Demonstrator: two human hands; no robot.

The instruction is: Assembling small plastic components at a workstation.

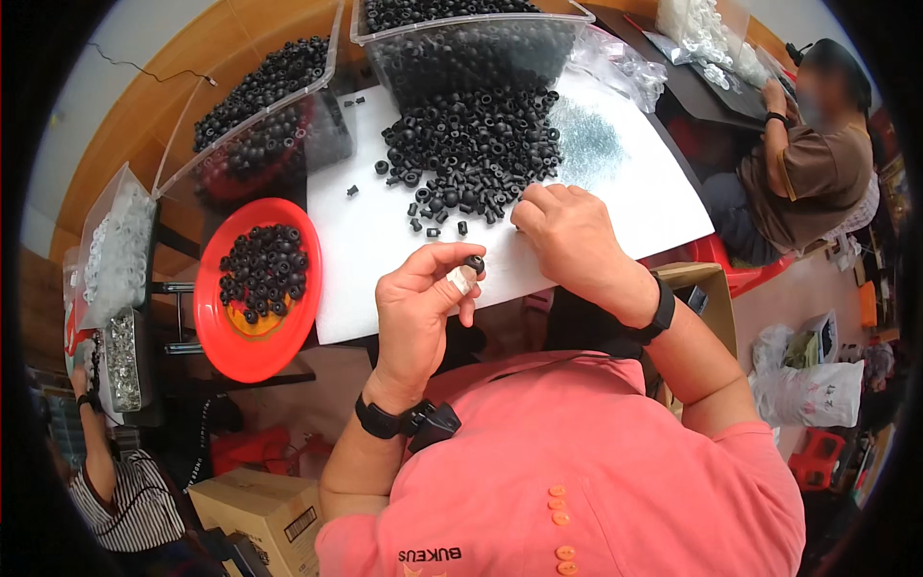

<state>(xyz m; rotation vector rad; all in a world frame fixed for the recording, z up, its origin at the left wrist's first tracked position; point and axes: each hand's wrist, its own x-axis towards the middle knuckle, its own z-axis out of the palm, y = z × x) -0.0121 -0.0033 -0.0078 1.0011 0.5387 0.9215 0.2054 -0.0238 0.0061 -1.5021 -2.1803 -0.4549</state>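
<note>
Here, packages crowd the edges. A brown cardboard box (258,510) with a small white label on its side stands low at the left, beside a person in a striped shirt (130,500). A white plastic bag (817,392) sits on the floor at the right, near a red stool (815,458). Clear bags of small pale parts (707,34) lie at the top right, by a seated co-worker in a brown shirt (808,173).

The desk (635,183) is covered by a smooth white sheet, its straight edges bent by the lens; beyond it runs a curved wooden floor or board.

Two clear, thin-walled plastic bins hold black parts: the left bin (279,125) and the upper bin (471,43). A loose pile of black rubber rings (476,144), matte and round, spreads over the sheet. A glossy red plate (255,288) at the left edge carries more of the same rings.

The left hand (418,308), wrist in a black band, is curled narrow, pinching one black ring (475,263) between thumb and forefinger; a white wrap shows on a finger beneath it. That ring is held just above the near edge of the desk. The right hand (567,236) rests knuckles-up at the pile's near rim, fingers bent down among the rings; whether it holds one cannot be told.
</note>
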